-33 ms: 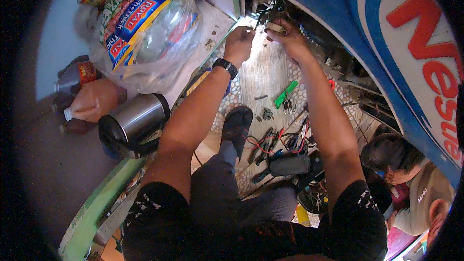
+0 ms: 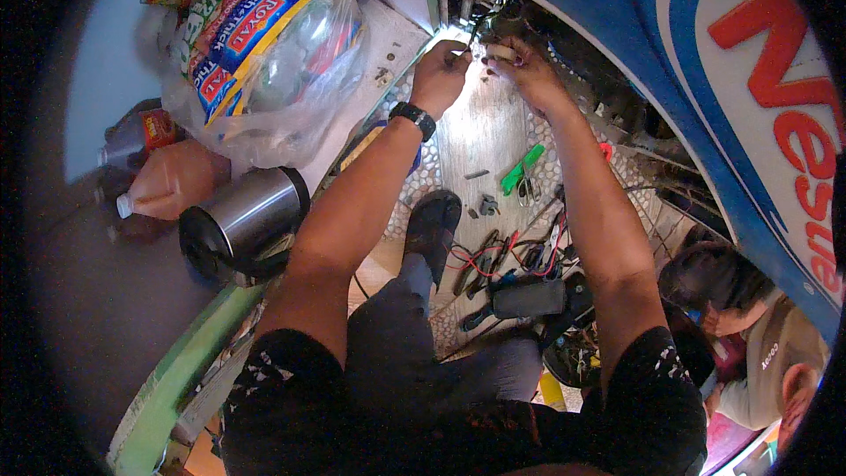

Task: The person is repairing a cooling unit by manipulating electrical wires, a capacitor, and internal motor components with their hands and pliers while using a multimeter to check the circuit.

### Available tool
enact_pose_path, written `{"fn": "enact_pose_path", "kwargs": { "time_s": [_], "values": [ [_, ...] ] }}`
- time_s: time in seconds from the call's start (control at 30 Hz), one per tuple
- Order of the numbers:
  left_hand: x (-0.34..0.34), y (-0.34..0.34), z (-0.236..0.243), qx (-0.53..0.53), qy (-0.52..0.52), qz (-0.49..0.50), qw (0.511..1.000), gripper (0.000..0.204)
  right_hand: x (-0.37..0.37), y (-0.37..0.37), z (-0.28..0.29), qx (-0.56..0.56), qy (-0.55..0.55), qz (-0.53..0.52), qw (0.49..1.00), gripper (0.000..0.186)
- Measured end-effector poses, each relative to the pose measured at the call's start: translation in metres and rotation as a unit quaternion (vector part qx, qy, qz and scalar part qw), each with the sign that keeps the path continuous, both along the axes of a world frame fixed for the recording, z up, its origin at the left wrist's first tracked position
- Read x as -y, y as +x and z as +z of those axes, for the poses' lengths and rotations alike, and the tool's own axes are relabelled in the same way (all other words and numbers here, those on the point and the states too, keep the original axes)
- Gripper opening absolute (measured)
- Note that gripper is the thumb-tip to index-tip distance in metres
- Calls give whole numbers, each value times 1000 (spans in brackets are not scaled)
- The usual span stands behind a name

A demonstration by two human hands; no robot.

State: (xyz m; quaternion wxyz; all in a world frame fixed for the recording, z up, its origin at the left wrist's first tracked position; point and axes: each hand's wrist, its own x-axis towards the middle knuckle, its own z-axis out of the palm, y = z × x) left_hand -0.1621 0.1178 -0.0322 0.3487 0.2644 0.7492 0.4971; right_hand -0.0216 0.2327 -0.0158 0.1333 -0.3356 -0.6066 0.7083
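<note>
Pinching a dark wire (image 2: 473, 36), the left hand (image 2: 440, 78) is nearly closed; the wire's long axis runs forward from it, left of the right hand (image 2: 534, 79), curled round a pale tape roll (image 2: 503, 54).

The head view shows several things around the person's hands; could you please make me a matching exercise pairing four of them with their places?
Things:
1. black wristwatch
2. pale roll
3. steel jug
4. green object

Places:
A. beside the bottle of brownish contents
B. lying on the floor
C. at the wrist of the left hand
D. in the fingers of the right hand

Pairs: 1-C, 2-D, 3-A, 4-B
</note>
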Motion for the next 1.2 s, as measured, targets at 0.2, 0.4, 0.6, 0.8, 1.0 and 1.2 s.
{"fn": "enact_pose_path", "kwargs": {
  "time_s": [0.2,0.4,0.6,0.8,1.0,1.2],
  "values": [
    [1,7,-4,39,18,1,999,18,18,18,-2,275,228,62,932,48],
    [-3,5,18,195,15,1,981,22,33,5,-20,162,293,-24,942,55],
    [-7,2,42,95,30,-89,991,24,4,-5,-23,21,17,-13,1000,38],
    [-2,-4,6,-17,5,-64,998,17,8,-17,10,203,362,9,910,21],
    [-6,-4,7,345,43,-39,937,17,9,-17,-9,145,519,-82,838,14],
    [-11,-6,16,438,70,-8,896,12,8,-21,-2,181,474,-77,859,17]
  ]
}}
